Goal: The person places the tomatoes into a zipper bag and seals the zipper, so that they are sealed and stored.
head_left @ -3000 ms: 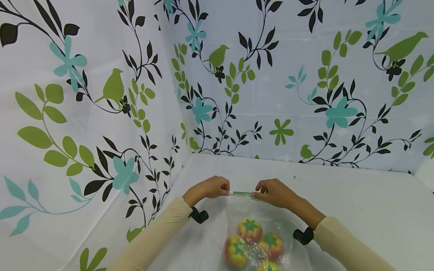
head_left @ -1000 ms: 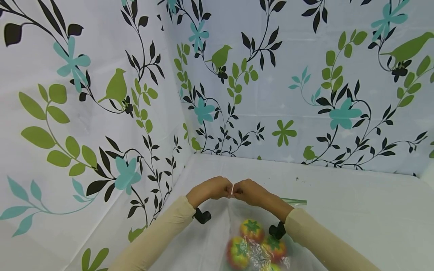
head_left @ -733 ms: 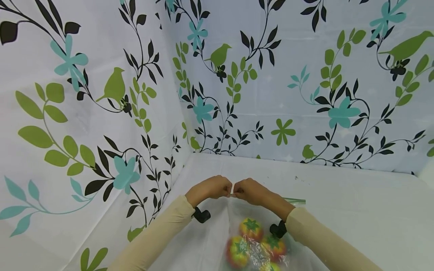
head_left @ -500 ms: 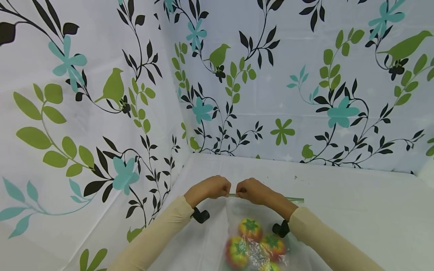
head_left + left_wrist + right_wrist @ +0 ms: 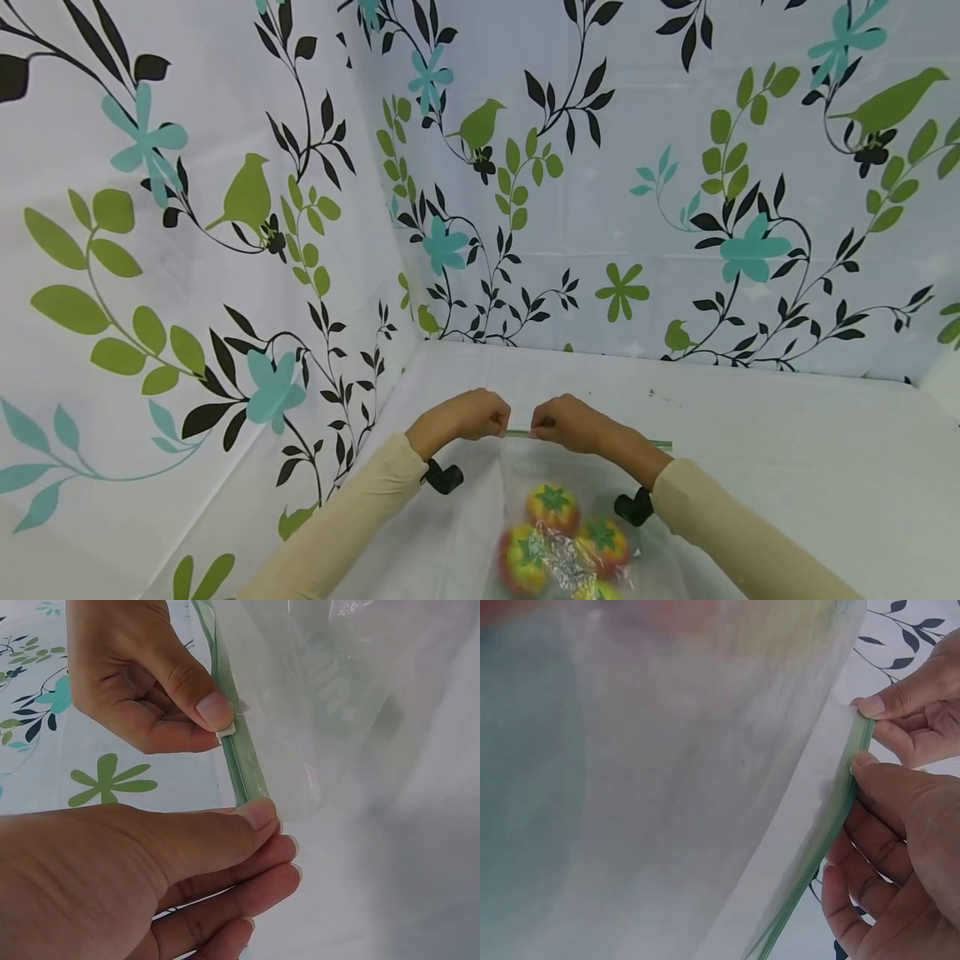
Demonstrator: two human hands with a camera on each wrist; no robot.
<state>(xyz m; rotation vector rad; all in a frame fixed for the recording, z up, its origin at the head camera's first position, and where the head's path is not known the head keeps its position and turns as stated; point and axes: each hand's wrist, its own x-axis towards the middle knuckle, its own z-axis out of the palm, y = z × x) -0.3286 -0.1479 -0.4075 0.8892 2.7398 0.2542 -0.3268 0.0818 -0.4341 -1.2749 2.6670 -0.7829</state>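
Note:
A clear slider zip bag [image 5: 525, 465] with a green zip strip [image 5: 517, 433] along its top edge is held up before me. Inside it are several round red-and-yellow fruits [image 5: 522, 560] with green leafy tops. My left hand [image 5: 474, 415] pinches the bag's left top corner between thumb and fingers. A short way to its right, my right hand [image 5: 576, 423] pinches the small white slider [image 5: 226, 733] on the strip, thumb on top. A short stretch of strip shows between the hands. The rest of the strip passes behind my right wrist and comes out beyond it.
A white table surface [image 5: 787, 467] lies under and around the bag. Behind and to the left stand white curtains [image 5: 615, 208] printed with leaves, birds and flowers. Small dark specks [image 5: 651, 393] show near the table's back. Black wrist cameras [image 5: 444, 477] sit on both wrists.
My right hand was farther right along the strip, then came to meet my left hand at the corner. Since then it has moved rightward along the strip. My left hand keeps its place.

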